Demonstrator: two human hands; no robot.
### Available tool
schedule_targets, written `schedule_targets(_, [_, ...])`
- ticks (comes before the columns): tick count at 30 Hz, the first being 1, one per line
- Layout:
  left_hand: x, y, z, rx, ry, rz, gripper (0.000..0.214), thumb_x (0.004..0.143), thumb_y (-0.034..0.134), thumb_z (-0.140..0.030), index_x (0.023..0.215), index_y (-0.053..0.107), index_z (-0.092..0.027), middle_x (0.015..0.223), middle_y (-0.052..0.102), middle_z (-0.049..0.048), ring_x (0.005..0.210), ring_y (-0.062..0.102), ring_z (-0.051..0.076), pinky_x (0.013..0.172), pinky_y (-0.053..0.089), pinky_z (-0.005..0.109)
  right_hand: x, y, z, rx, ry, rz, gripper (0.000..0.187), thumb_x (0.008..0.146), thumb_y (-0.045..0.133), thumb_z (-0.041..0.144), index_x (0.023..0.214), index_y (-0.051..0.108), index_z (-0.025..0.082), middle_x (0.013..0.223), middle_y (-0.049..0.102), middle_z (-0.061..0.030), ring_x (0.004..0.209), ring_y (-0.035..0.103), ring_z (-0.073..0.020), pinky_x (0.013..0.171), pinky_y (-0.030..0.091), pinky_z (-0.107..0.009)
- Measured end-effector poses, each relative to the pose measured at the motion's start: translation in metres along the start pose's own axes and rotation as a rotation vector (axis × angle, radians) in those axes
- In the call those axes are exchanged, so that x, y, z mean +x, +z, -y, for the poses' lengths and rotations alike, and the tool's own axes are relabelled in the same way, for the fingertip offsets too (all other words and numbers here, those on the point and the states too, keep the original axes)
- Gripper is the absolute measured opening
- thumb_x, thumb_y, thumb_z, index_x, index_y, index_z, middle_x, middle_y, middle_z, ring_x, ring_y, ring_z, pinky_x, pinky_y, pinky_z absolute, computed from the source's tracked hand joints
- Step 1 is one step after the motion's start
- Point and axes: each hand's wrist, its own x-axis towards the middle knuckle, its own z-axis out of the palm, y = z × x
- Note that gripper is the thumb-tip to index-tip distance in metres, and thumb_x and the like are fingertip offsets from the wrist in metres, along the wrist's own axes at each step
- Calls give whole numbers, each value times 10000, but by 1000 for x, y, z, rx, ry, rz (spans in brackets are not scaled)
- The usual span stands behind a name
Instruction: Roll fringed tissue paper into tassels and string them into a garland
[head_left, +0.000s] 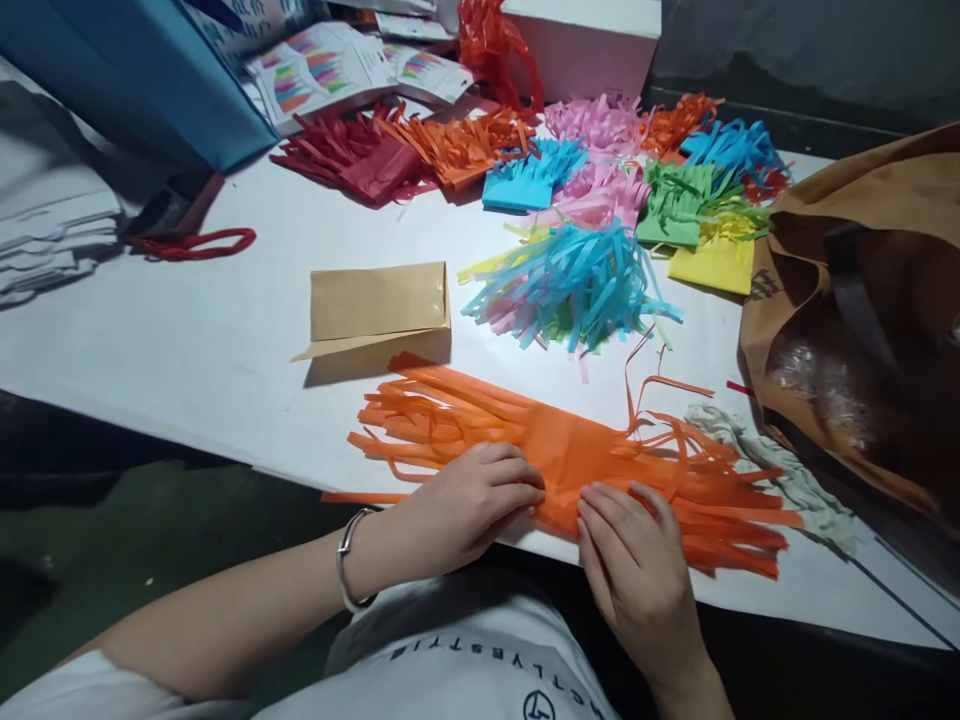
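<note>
Fringed orange paper (pixel 570 440) lies along the near edge of the tabletop (pixel 187 330).
Strip-cutting looks done at both ends; the middle is spread, not folded up. Its long axis runs left to right, slanting nearer rightward, fringes outward. Left hand (pixel 476 500) and right hand (pixel 637 555) touch the middle; whether either grip pinches, I cannot tell.

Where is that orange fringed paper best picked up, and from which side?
Probably by its uncut middle band, from the near side, where the left hand and right hand rest: it is solid and flat, while loose strips spread from both sides.
</note>
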Motion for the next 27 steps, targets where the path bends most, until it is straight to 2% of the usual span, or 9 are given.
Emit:
schedule_targets(4, [0, -1, -1, 13, -28, 0, 252, 978, 440, -93, 1124, 635, -159, 1072, 715, 83, 953, 575, 212, 855, 413, 349, 2, 1, 2, -12, 21, 26, 186, 941, 596, 112, 1116, 659, 104, 1083, 740, -120, 1047, 663, -255, 1017, 397, -492])
schedule_targets(9, [5, -3, -4, 120, -86, -5, 259, 965, 425, -50, 1067, 625, -180, 927, 708, 42, 816, 576, 184, 867, 356, 376, 5, 1, -3, -108, 83, 37, 177, 956, 505, 72, 1060, 627, 148, 1045, 730, -94, 1012, 653, -239, 1000, 390, -449])
schedule_targets(12, [16, -7, -3, 224, -185, 38, 250, 959, 425, -35, 1012, 628, -170, 900, 679, 43, 756, 564, 182, 787, 383, 351, 12, 0, -12, -102, 143, 42, 157, 1004, 448, 151, 988, 602, 173, 900, 702, -60, 848, 640, -203, 856, 429, -370])
schedule_targets(15, [34, -11, 1, 388, -291, 105, 223, 949, 446, -39, 883, 626, -153, 843, 668, 54, 688, 567, 198, 705, 400, 346, 22, 4, -25, -213, 209, 54, 255, 1042, 387, 263, 901, 591, 205, 737, 657, -23, 669, 601, -191, 705, 411, -332])
schedule_targets(19, [56, -16, 8, 467, -381, 161, 243, 1001, 458, -176, 837, 634, -135, 789, 694, 86, 654, 620, 226, 626, 409, 338, 36, 10, -36, -413, 267, 137, 326, 1035, 396, 293, 750, 545, 237, 551, 567, 9, 513, 532, -193, 597, 348, -335])
schedule_targets(21, [63, -17, 11, 472, -412, 176, 269, 1006, 469, -239, 839, 647, -128, 774, 704, 108, 646, 638, 239, 586, 403, 326, 39, 10, -36, -501, 283, 127, 275, 1014, 446, 285, 773, 563, 224, 590, 597, -15, 556, 554, -212, 626, 361, -351])
schedule_targets(23, [66, -18, 12, 475, -425, 182, 272, 1000, 475, -248, 841, 657, -125, 775, 711, 119, 642, 645, 237, 573, 406, 316, 41, 8, -32, -557, 261, 25, 168, 990, 492, 254, 896, 612, 184, 794, 683, -84, 742, 623, -256, 747, 407, -400])
schedule_targets(25, [68, -17, 13, 477, -427, 185, 261, 992, 472, -230, 844, 660, -123, 765, 711, 118, 637, 644, 226, 577, 415, 308, 40, 6, -27, -497, 165, -68, 141, 972, 525, 214, 1049, 625, 150, 1017, 689, -135, 957, 625, -285, 893, 409, -456])
schedule_targets(27, [69, -17, 14, 478, -429, 185, 256, 986, 469, -222, 845, 659, -124, 762, 711, 118, 641, 646, 225, 579, 420, 308, 37, 6, -22, -360, 46, -32, 176, 962, 540, 187, 1110, 627, 151, 1061, 680, -123, 1009, 609, -264, 961, 399, -455])
